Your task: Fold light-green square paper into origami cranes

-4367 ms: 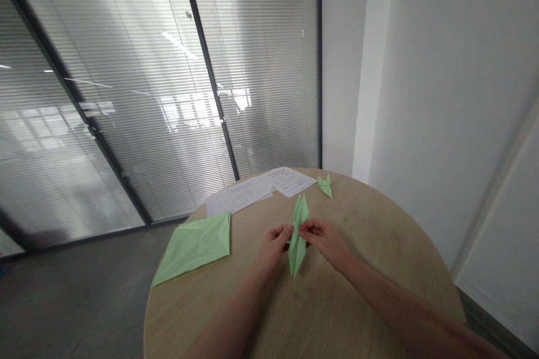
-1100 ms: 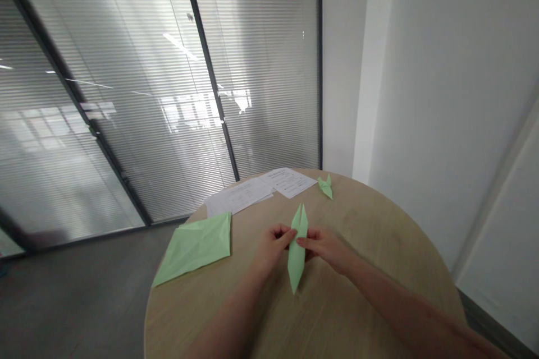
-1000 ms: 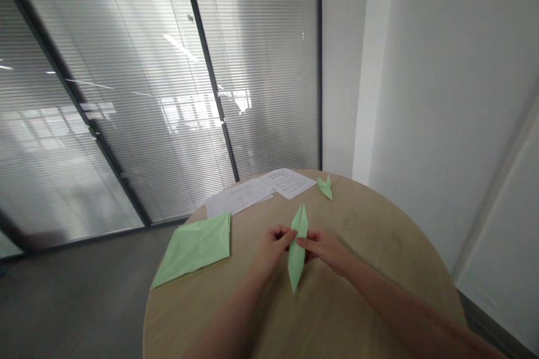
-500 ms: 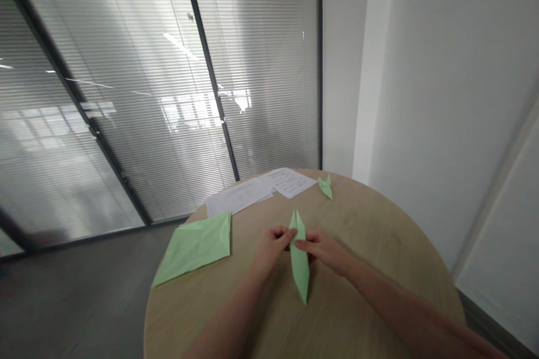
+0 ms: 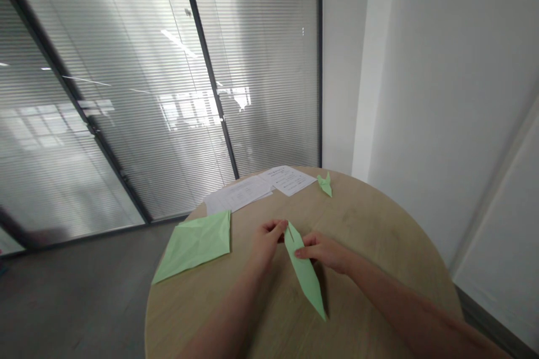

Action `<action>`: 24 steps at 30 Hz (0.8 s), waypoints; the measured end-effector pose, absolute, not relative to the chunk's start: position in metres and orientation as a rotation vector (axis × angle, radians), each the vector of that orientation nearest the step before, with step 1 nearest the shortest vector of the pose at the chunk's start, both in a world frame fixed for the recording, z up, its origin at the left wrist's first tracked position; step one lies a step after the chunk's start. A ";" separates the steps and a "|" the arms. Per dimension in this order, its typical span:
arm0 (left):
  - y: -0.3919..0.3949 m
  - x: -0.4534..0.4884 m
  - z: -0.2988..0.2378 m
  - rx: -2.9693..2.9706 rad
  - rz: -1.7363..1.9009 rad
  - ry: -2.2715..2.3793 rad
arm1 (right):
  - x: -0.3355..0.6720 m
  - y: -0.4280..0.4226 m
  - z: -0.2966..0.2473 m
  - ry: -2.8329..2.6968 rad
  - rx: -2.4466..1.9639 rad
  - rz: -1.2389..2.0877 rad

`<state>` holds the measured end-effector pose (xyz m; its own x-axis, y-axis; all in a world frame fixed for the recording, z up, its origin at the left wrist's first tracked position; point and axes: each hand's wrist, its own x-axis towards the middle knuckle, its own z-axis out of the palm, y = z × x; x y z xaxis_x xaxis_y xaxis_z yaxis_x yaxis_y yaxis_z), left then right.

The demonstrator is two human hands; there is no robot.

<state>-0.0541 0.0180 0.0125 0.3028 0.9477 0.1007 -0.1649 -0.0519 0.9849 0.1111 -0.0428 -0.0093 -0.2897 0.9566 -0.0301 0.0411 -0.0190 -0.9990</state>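
A long, narrow folded piece of light green paper (image 5: pixel 306 276) lies slanted on the round wooden table (image 5: pixel 379 247), its split tip toward the window and its sharp point toward me. My left hand (image 5: pixel 266 239) pinches the split tip at the far end. My right hand (image 5: pixel 322 249) presses on the piece's right edge near its middle. Both forearms reach in from the bottom of the view.
A flat creased green sheet (image 5: pixel 196 244) lies at the table's left edge, partly overhanging. White printed papers (image 5: pixel 261 188) sit at the far edge, and a small folded green figure (image 5: pixel 325 184) beside them. Glass walls with blinds stand behind; a white wall runs on the right.
The folded piece has been laid flatter and swung so its near point aims to the lower right. My left hand has shifted up to the split tip; earlier both hands held it upright.
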 end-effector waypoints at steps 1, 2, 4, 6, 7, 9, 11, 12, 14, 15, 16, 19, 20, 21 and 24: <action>0.019 -0.055 0.013 1.267 1.116 0.830 | 0.111 -0.043 -0.009 -1.451 -1.108 1.434; 0.020 -0.056 0.015 1.250 1.139 0.835 | 0.111 -0.043 -0.010 -1.457 -1.114 1.440; 0.023 -0.059 0.017 1.211 1.201 0.856 | 0.110 -0.043 -0.010 -1.457 -1.130 1.437; 0.025 -0.062 0.019 1.181 1.245 0.881 | 0.109 -0.042 -0.011 -1.437 -1.145 1.401; 0.026 -0.063 0.020 1.180 1.235 0.886 | 0.109 -0.042 -0.011 -1.421 -1.148 1.378; 0.025 -0.064 0.020 1.233 1.114 0.853 | 0.110 -0.040 -0.012 -1.394 -1.137 1.334; 0.022 -0.062 0.018 1.328 0.923 0.782 | 0.110 -0.038 -0.013 -1.381 -1.125 1.300; 0.021 -0.061 0.016 1.374 0.844 0.750 | 0.111 -0.038 -0.013 -1.379 -1.124 1.290; 0.020 -0.058 0.011 1.442 0.781 0.733 | 0.111 -0.037 -0.015 -1.395 -1.130 1.289; 0.020 -0.057 0.009 1.461 0.791 0.746 | 0.111 -0.037 -0.015 -1.409 -1.137 1.297; 0.021 -0.057 0.008 1.468 0.818 0.764 | 0.111 -0.037 -0.015 -1.427 -1.143 1.310; 0.022 -0.057 0.009 1.435 0.913 0.796 | 0.110 -0.040 -0.013 -1.473 -1.160 1.345; 0.022 -0.058 0.010 1.417 0.934 0.794 | 0.109 -0.041 -0.012 -1.478 -1.162 1.353; 0.021 -0.058 0.011 1.398 0.949 0.790 | 0.109 -0.042 -0.011 -1.480 -1.162 1.360; 0.020 -0.058 0.015 1.340 1.012 0.819 | 0.108 -0.045 -0.007 -1.482 -1.165 1.375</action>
